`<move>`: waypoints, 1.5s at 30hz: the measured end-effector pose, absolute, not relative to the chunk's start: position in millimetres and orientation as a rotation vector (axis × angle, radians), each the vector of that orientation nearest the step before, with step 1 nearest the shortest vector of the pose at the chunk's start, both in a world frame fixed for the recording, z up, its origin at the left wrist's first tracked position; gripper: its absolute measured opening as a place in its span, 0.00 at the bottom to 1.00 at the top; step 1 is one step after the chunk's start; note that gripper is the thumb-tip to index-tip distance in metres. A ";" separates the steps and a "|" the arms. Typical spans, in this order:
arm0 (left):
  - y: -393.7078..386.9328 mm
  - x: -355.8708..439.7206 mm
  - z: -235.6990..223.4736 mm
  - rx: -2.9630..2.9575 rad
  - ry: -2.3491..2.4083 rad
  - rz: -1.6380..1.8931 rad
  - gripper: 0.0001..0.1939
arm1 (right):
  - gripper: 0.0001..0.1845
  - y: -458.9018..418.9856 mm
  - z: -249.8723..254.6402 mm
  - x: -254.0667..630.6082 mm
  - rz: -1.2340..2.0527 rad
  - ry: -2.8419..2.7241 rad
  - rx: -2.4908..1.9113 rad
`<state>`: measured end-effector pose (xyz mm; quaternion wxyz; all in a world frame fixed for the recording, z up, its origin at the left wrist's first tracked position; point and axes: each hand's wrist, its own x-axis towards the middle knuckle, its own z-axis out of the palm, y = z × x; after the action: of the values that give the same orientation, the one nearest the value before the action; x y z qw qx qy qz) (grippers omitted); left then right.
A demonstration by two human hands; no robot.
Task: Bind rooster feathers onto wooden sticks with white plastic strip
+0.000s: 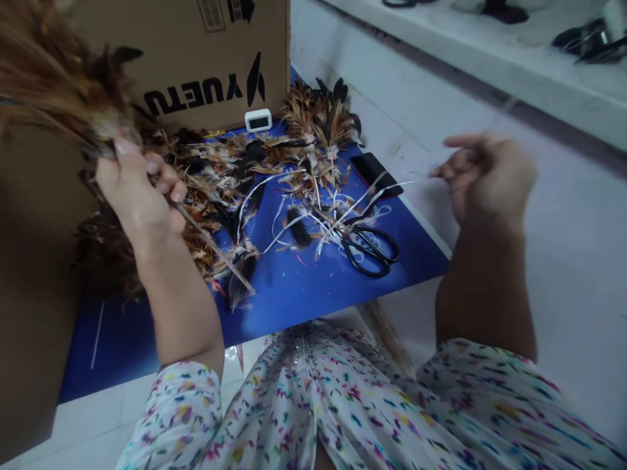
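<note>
My left hand (140,189) is closed round a thin wooden stick (215,247) just below a bunch of brown feathers (63,78), like a feather duster. The stick slants down over the table's near edge. Raised at the right by the wall, my right hand (490,173) is blurred, its fingers pinched on what looks like a thin string. A white string (350,209) runs from the table toward it. Black-handled scissors (369,245) lie between the hands among tangled white strings. Loose feathers (210,176) cover the table's left and middle.
A large cardboard box (210,59) stands at the back and left of the blue table (294,294). A small white digital clock (258,120), a dark phone (376,173) and a feather bundle (323,117) are near the wall. Above runs a white ledge (490,65) with dark items.
</note>
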<state>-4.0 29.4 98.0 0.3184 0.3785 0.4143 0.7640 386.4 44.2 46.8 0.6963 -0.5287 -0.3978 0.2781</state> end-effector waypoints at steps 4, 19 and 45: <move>23.4 29.9 92.3 0.928 0.963 1.746 0.11 | 0.12 30.2 38.9 332.2 0.696 -1.485 -1.163; 9.5 62.0 36.7 0.900 1.006 1.211 0.20 | 0.04 25.3 19.4 241.1 0.406 -2.049 -1.031; 25.4 67.4 18.7 0.951 1.055 0.992 0.22 | 0.12 22.2 -17.6 227.5 0.179 -2.041 -1.196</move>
<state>67.4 25.4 18.7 0.6475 0.4183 0.4641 0.4364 227.5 22.2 -17.6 0.3753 -0.4673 -0.7974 0.0698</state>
